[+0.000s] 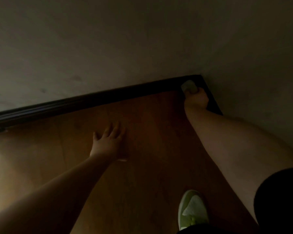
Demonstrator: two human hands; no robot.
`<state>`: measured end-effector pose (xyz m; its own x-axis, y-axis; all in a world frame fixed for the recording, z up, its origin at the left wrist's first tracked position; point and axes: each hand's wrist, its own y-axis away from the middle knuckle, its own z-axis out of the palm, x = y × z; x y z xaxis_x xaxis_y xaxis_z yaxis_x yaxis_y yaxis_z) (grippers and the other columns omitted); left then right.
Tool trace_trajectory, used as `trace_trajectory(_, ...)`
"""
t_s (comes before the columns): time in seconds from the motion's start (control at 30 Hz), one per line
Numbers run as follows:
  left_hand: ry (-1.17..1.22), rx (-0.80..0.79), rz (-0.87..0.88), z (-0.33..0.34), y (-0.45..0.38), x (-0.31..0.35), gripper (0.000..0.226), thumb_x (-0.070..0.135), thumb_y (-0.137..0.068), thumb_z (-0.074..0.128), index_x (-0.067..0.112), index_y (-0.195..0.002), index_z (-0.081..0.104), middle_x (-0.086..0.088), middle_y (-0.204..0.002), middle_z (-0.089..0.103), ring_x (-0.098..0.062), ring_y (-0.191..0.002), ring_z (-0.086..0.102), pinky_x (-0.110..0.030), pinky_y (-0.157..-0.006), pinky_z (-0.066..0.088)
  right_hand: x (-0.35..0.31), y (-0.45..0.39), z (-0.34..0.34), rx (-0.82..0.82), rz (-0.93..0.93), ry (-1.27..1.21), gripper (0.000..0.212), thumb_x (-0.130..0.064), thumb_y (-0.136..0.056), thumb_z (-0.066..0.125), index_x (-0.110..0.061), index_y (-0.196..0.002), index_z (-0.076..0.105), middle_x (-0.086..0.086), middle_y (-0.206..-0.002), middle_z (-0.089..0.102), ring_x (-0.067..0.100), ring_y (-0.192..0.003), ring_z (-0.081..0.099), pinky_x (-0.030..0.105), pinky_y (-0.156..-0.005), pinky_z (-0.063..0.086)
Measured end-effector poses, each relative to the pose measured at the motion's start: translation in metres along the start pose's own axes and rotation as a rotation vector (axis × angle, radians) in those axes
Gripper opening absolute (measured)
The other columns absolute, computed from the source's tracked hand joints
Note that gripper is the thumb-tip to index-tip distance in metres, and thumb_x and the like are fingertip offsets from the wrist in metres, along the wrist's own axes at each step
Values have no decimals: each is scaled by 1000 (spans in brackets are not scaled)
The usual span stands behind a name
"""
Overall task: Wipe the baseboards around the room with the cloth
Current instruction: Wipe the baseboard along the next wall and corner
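Observation:
A dark baseboard (pixel 95 100) runs along the foot of the pale wall and turns at the room's corner on the upper right. My right hand (pixel 195 99) grips a pale bunched cloth (pixel 189 87) and holds it against the baseboard just left of that corner. Over the wooden floor my left hand (pixel 108 142) is spread, fingers straight, holding nothing; whether it touches the floor I cannot tell.
The scene is dim. A brown wooden floor (pixel 150 149) fills the middle. A second stretch of baseboard (pixel 213 105) runs down the right wall from the corner. My foot in a light green shoe (pixel 192 210) stands at the bottom right.

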<state>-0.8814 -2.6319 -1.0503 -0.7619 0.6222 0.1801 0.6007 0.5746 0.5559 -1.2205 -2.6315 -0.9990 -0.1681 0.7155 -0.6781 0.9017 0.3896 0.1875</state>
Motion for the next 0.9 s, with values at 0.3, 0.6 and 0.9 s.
trace_trajectory(0.3,4,19,10,3,-2,-2,126,74,-71,66,35,-151,-23,2,-158,-32,-28,-148,-22,-71,-114,7,-16,-32,-18,101,-57,85,28,-19,-100,54,-4,-123,62,14,-128,61,27,-118,57,28,-93,41)
trace_trajectory(0.6,14,3,12,2,-3,-1,126,71,-72,68,34,-153,-21,2,-158,-33,-27,-148,-23,-71,-113,5,-30,13,22,63,-78,-55,22,-28,-95,59,-10,-105,66,9,-104,66,19,-89,60,32,-82,53)
trace_trajectory(0.9,12,-14,-24,2,-4,-1,127,71,-70,70,38,-151,-23,5,-159,-32,-25,-148,-23,-69,-113,3,-32,117,84,-314,-242,-158,46,-26,-90,69,-22,-135,59,4,-130,61,19,-117,57,29,-100,46)
